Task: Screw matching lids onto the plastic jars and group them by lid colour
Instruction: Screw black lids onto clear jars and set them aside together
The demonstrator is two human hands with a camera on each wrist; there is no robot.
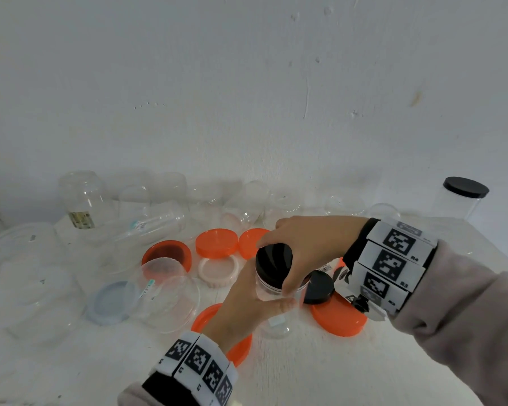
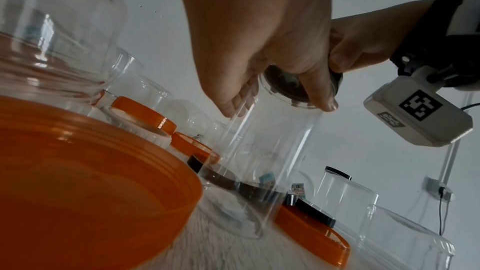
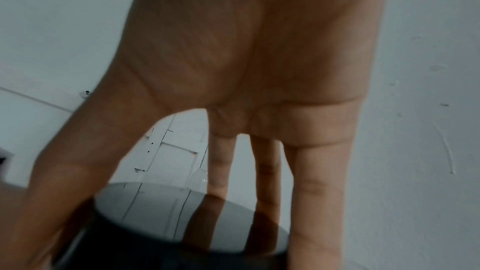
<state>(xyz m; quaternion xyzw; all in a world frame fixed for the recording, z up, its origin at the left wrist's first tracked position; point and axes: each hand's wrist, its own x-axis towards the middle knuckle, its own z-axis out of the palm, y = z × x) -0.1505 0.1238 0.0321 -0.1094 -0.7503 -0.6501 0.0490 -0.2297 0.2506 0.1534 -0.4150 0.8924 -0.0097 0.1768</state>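
A small clear jar (image 1: 269,291) is held upright above the table by my left hand (image 1: 247,306), whose fingers wrap its wall. My right hand (image 1: 302,253) grips a black lid (image 1: 273,259) from above, seated on the jar's mouth. The left wrist view shows the left hand (image 2: 259,38) around the clear jar (image 2: 265,151), with the black lid (image 2: 285,87) and the right hand (image 2: 363,38) at its top. In the right wrist view, the right hand (image 3: 246,69) spreads its fingers over the black lid (image 3: 168,223).
A second black lid (image 1: 318,287) lies on an orange lid (image 1: 339,317). More orange lids (image 1: 216,241) lie mid-table; one orange lid (image 1: 241,350) is under my left wrist. A white lid (image 1: 220,271), a grey-blue lid (image 1: 109,303), several open clear jars (image 1: 82,200) and a black-lidded jar (image 1: 464,200) surround them.
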